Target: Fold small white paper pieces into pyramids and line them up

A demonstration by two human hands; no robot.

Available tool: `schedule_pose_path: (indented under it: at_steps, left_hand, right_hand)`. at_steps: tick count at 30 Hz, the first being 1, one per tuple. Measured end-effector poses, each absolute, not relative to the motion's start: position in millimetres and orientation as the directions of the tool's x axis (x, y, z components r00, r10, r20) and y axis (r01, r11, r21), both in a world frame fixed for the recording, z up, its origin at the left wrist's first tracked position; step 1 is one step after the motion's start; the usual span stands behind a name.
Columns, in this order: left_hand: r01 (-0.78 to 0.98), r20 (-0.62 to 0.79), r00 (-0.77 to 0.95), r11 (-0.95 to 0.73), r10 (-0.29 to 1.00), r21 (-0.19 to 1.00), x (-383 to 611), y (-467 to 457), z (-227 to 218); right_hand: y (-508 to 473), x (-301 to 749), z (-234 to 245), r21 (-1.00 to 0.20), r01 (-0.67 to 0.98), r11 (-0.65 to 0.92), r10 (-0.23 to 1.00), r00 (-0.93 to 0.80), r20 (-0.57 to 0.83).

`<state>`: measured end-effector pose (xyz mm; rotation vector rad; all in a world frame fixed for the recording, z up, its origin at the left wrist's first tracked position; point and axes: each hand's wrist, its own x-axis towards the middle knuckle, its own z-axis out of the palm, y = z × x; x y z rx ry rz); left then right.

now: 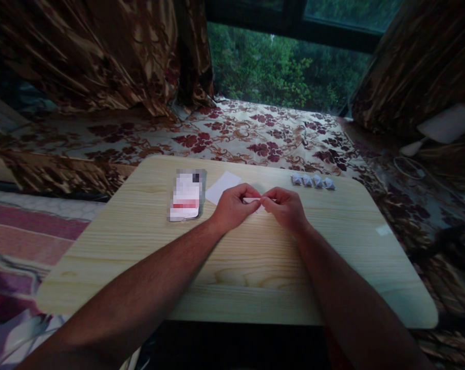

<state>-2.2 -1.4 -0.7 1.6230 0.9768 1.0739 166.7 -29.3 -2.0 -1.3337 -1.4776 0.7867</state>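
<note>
Both my hands meet over the middle of a pale wooden table [247, 267]. My left hand [235, 205] pinches the left end of a small white strip of paper [251, 200] between thumb and fingers. At the strip's right end, my right hand [285, 206] is closed on it too, its fingertips touching those of the left. Fingers hide much of the paper, so its folds cannot be made out. Just beyond my left hand lies a flat white sheet of paper [223, 186]. Several small folded white paper pieces [313, 181] stand in a row at the back right.
A phone [186, 196], blurred by pixels, lies left of the sheet. A small white scrap [383, 229] is near the right edge. Behind the table are a floral-covered ledge [263, 133], curtains [140, 56] and a window; a white lamp [448, 123] stands at right.
</note>
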Motion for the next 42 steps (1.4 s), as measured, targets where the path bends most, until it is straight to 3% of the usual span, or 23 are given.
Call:
schedule_pose_path:
  at_steps: [15, 36, 42]
  left_hand:
    - [0.05, 0.172, 0.292, -0.195, 0.941, 0.98, -3.4, -0.2, 3.1]
    - [0.142, 0.171, 0.214, -0.203, 0.962, 0.969, -6.5, 4.8, 6.4]
    - [0.126, 0.164, 0.219, -0.194, 0.962, 0.973, -7.2, 5.6, 6.3]
  right_hand:
    - [-31.3, 167.0, 4.7, -0.928, 0.336, 0.161, 0.977, 0.077, 0.197]
    - [-24.9, 175.9, 0.9, -0.978, 0.181, 0.104, 0.989, 0.088, 0.122]
    - [-26.2, 175.5, 3.3, -0.975, 0.201, 0.097, 0.99, 0.085, 0.117]
